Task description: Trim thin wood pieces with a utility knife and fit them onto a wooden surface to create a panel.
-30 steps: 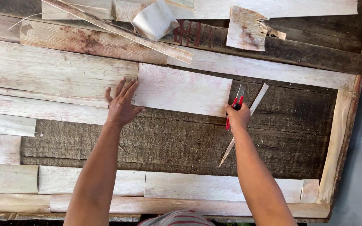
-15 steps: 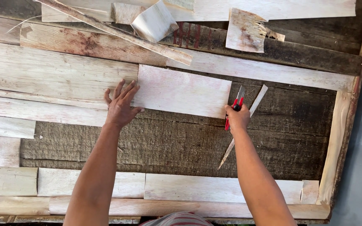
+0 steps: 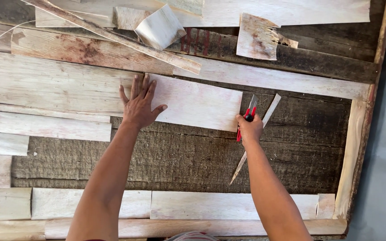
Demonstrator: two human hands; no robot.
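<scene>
My left hand [image 3: 140, 104] lies flat, fingers spread, on the left end of a pale rectangular veneer sheet [image 3: 197, 103] that rests on a dark rough board. My right hand [image 3: 249, 128] grips a red and black utility knife [image 3: 247, 117] at the sheet's right edge, blade pointing up. A thin pale offcut strip [image 3: 256, 139] lies slanted just right of the sheet, passing under my right hand.
Pale veneer pieces cover the left side [image 3: 45, 87], the bottom row [image 3: 228, 205] and the top [image 3: 264, 13]. Loose scraps [image 3: 159, 27] and a torn piece [image 3: 256, 36] sit at the top. A wooden frame edge [image 3: 356, 151] runs down the right.
My left hand has moved up and right, from the sheet's left edge onto the sheet itself. The right hand with the knife stays at the sheet's right edge.
</scene>
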